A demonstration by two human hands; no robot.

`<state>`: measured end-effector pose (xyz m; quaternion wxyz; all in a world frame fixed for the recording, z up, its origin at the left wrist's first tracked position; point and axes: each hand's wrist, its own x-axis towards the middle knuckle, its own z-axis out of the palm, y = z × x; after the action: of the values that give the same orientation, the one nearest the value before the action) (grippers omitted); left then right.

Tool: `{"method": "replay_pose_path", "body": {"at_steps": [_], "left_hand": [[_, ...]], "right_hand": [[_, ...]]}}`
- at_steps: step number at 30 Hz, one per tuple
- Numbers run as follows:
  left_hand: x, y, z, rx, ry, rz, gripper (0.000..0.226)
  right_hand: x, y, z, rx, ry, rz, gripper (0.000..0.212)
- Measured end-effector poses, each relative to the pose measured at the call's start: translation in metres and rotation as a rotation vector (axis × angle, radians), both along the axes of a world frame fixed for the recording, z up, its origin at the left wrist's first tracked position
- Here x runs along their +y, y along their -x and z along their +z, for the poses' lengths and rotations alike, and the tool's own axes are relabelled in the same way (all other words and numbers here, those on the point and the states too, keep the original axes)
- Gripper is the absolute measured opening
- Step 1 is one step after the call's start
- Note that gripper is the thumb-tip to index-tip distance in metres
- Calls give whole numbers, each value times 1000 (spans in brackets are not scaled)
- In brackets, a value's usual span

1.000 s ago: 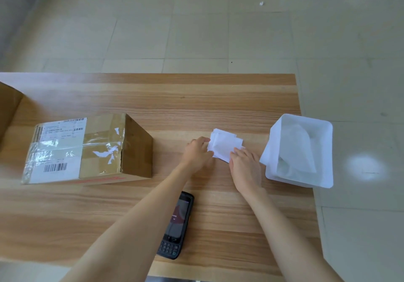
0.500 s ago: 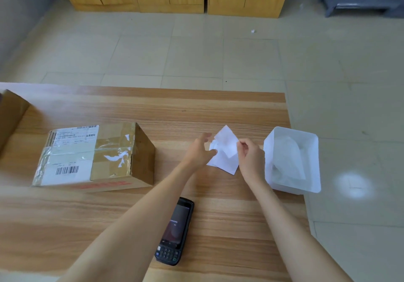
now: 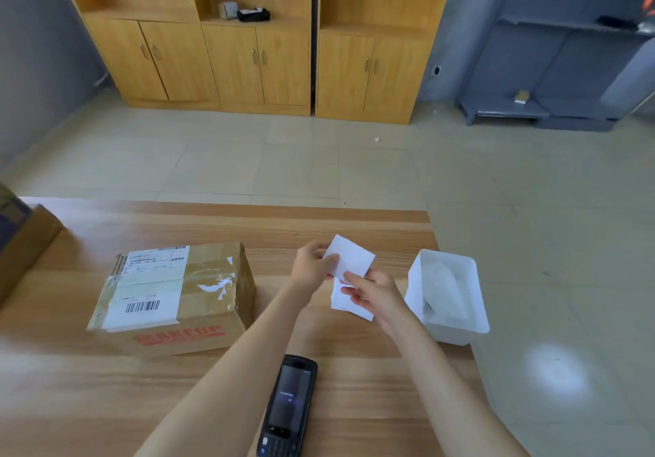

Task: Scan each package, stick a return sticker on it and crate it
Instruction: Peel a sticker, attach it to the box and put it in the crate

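A taped cardboard package (image 3: pixel 177 297) with white barcode labels lies on the wooden table (image 3: pixel 106 403), left of my hands. My left hand (image 3: pixel 312 268) pinches one white sticker sheet (image 3: pixel 352 254) and lifts it above the table. My right hand (image 3: pixel 375 293) pinches the lower edge of that sheet, over the stack of white stickers (image 3: pixel 349 306) lying on the table. A black handheld scanner (image 3: pixel 289 407) lies near the table's front edge, between my forearms, screen up.
A white plastic bin (image 3: pixel 446 293) stands at the table's right edge, just right of my right hand. Part of a brown cardboard box (image 3: pixel 21 244) shows at the far left. Wooden cabinets (image 3: pixel 248 48) and grey shelving (image 3: pixel 567 66) line the far wall.
Both hands have lifted one sticker sheet off the stack, which stays on the table. The camera has tilted up, bringing the cabinets into view.
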<state>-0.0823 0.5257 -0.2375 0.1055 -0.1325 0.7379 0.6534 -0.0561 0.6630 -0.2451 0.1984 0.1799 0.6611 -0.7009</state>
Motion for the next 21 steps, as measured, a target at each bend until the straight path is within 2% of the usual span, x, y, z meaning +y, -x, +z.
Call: {"method": "replay_pose_path", "body": {"at_steps": [4,6,11,13,15,18,21], "left_hand": [[-13,-9,4,-2,-23,51,31],[-19,-11,6,14,-7,47,34],[-29,-13,18,107,103,-123,57],[-32,-12,22,147,191,-240,69],[-37,-10,24,180,358,-342,77],[-38,-9,26,238,524,-467,79],[-34,-10,30,282,612,-517,80]], "right_hand": [[-11,-10,5,52,-26,7,7],[-12,-10,9,90,-79,19,10],[-9,-8,19,201,-259,83,17],[-8,-8,21,225,-313,110,21],[-7,-7,21,243,-357,131,26],[-7,-9,23,263,-408,134,35],[-6,-10,26,262,-438,147,33]]}}
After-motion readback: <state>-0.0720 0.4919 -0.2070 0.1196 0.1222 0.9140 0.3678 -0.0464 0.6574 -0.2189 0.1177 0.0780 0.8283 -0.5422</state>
